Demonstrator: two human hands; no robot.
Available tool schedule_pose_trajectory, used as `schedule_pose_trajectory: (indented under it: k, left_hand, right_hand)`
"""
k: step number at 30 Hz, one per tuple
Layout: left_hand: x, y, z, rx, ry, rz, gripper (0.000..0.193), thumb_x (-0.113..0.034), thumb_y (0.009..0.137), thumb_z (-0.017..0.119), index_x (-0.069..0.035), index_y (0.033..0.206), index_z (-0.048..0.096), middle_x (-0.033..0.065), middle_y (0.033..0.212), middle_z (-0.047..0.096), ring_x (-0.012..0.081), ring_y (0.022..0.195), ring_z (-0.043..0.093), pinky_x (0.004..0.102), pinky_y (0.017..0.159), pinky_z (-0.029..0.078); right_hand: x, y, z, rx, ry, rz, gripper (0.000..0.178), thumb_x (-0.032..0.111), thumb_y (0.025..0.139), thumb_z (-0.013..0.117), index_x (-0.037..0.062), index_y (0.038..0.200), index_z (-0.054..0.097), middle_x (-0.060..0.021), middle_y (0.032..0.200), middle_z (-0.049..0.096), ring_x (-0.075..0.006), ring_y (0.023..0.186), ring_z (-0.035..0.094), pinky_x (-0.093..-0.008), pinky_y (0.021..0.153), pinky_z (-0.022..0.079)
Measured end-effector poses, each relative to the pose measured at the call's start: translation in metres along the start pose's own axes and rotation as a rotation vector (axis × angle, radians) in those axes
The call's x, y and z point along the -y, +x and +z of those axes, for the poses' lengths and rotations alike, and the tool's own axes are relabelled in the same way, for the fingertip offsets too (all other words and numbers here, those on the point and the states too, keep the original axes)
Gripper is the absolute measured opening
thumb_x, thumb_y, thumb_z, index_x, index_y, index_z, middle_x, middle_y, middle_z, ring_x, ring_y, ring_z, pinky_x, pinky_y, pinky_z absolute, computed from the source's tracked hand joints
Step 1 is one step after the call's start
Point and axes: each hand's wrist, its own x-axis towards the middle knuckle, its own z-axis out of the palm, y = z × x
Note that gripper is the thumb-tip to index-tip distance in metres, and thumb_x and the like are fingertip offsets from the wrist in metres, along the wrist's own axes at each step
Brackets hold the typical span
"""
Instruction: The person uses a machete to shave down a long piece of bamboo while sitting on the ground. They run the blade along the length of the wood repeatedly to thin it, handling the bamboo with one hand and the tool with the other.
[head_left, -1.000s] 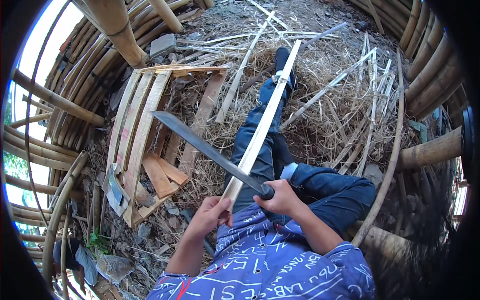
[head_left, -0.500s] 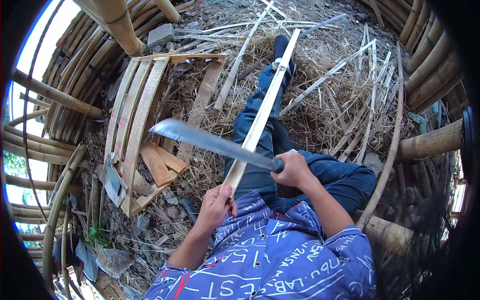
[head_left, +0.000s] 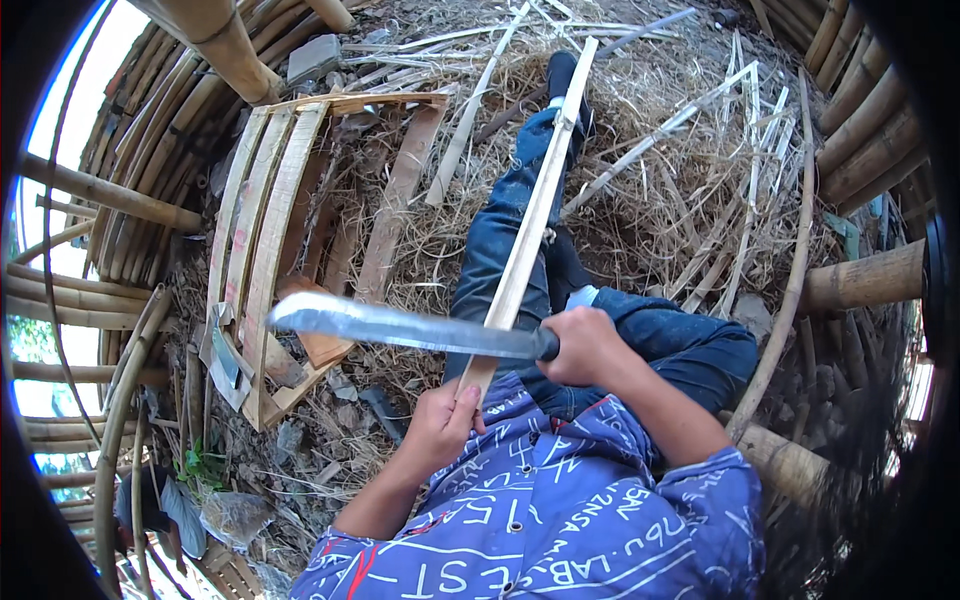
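Observation:
My left hand (head_left: 444,424) is closed round the near end of a long pale bamboo strip (head_left: 535,215). The strip runs away from me along my outstretched leg, its far end above my shoe. In my right hand (head_left: 582,346) is the dark handle of a machete (head_left: 410,330). Its broad metal blade points left and lies across the strip, a little beyond my left hand. Whether the edge bites into the strip I cannot tell.
A wooden slatted pallet (head_left: 268,200) lies at the left. Bamboo shavings (head_left: 650,110) and thin strips cover the ground ahead. Bamboo poles (head_left: 865,275) stand along both sides. A stone block (head_left: 314,58) sits at the far left. Another person (head_left: 160,510) is partly visible at lower left.
The machete blade has come nearer to me along the strip, and its tip has swung left and down. My left hand still grips the strip, shifted slightly.

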Motion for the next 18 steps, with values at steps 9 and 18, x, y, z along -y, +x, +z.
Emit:
schedule_pose_trajectory:
  k: [9, 18]
  left_hand:
    - [-0.011, 0.001, -0.001, 0.010, 0.087, -0.019, 0.033, -0.023, 0.100, 0.042, 0.002, 0.087, 0.057, 0.0058, 0.058, 0.058, 0.0112, 0.054, 0.056, 0.0278, 0.052, 0.043]
    - [-0.025, -0.014, -0.005, 0.018, 0.078, 0.000, 0.035, -0.027, 0.100, 0.040, 0.001, 0.089, 0.058, 0.0015, 0.061, 0.059, 0.0056, 0.052, 0.048, 0.0214, 0.049, 0.037]
  right_hand:
    - [-0.066, 0.032, -0.014, -0.251, 0.033, 0.188, 0.020, 0.024, 0.065, 0.067, 0.0083, 0.076, 0.071, -0.0200, 0.079, 0.068, -0.0383, 0.080, 0.066, -0.0458, 0.077, 0.054]
    - [-0.129, 0.076, -0.044, -0.321, 0.019, 0.446, 0.028, 0.026, 0.066, 0.066, 0.0052, 0.085, 0.072, -0.0224, 0.088, 0.068, -0.0367, 0.088, 0.066, -0.0425, 0.083, 0.052]
